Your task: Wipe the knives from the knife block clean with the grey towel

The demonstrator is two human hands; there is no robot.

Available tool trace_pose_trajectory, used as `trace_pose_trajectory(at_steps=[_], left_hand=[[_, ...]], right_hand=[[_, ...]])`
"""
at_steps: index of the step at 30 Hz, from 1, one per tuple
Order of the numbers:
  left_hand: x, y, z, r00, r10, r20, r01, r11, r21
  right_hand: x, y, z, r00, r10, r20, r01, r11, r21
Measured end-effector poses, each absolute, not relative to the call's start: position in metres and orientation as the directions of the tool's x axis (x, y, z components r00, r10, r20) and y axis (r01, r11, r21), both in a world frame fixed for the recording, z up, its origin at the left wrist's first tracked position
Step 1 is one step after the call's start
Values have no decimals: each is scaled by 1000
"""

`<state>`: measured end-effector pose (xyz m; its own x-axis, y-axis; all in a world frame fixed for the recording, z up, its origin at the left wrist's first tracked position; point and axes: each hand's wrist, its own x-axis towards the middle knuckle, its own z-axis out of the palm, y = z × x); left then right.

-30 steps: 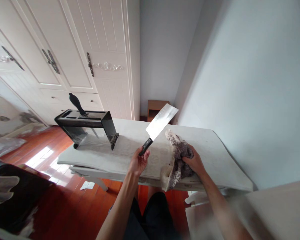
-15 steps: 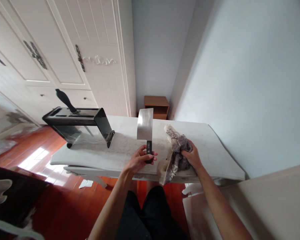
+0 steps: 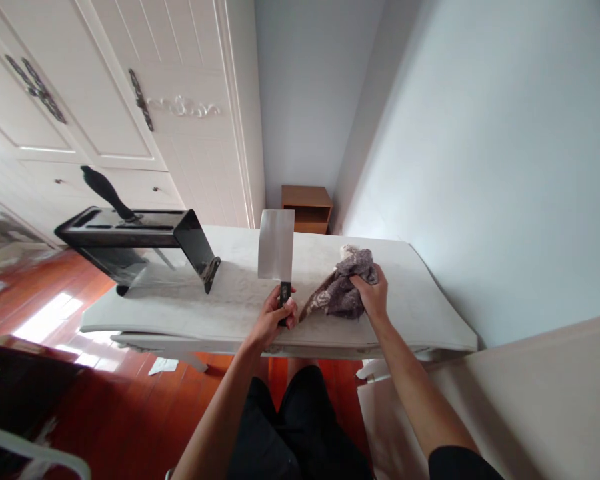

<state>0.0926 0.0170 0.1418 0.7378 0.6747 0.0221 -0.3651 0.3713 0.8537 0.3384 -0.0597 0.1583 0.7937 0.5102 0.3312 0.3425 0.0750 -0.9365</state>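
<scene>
My left hand (image 3: 275, 315) is closed around the black handle of a cleaver (image 3: 276, 245), holding its broad steel blade upright above the white table (image 3: 420, 300). Just to the right, my right hand (image 3: 371, 291) grips a bunched grey and brown patterned cloth (image 3: 337, 293), lifted a little off the tabletop. The cloth hangs beside the blade without touching it. A black knife block (image 3: 140, 237) stands on the table's left part, with one black knife handle (image 3: 105, 191) sticking out of its top.
White wardrobe doors (image 3: 130, 100) with dark handles stand behind the table. A small wooden cabinet (image 3: 306, 207) sits in the far corner, and a pale wall runs along the right. Red wooden floor (image 3: 80, 400) lies to the left, and my dark-clothed legs show below the table edge.
The cleaver swung from tilted right to upright and moved slightly left. My right hand lifted the cloth off the table's front edge and bunched it nearer the blade.
</scene>
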Motion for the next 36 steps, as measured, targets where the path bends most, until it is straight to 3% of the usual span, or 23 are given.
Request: trace_pose_trajectory(at_steps=[7,11,15,18,22,29,32,36], left_hand=[[95,13,136,674,738,23,-239,189,953],[96,8,135,670,742,18,-71,39,997],[100,4,138,637,768,68,118,-183,976],[104,2,140,614,776,141,190,-319,929],[107,2,139,589,792,163,216,-349,912],[109,5,139,634,763,130,279,-382,881],[112,8,142,675,729,113,270,-387,882],[115,11,144,690,714,116,252,-387,887]], right_hand=[[328,-33,153,837,329,438,454,30,-890],[314,-24,153,826,352,439,456,37,-889],[295,-19,160,850,416,322,286,150,-947],[282,-19,166,819,555,144,-34,298,-954],[277,-31,171,597,801,-42,-412,261,-873],[296,-58,168,359,932,-48,-454,129,-882],[292,-56,163,343,932,-112,-435,52,-899],[276,-45,161,393,912,-116,-428,70,-901]])
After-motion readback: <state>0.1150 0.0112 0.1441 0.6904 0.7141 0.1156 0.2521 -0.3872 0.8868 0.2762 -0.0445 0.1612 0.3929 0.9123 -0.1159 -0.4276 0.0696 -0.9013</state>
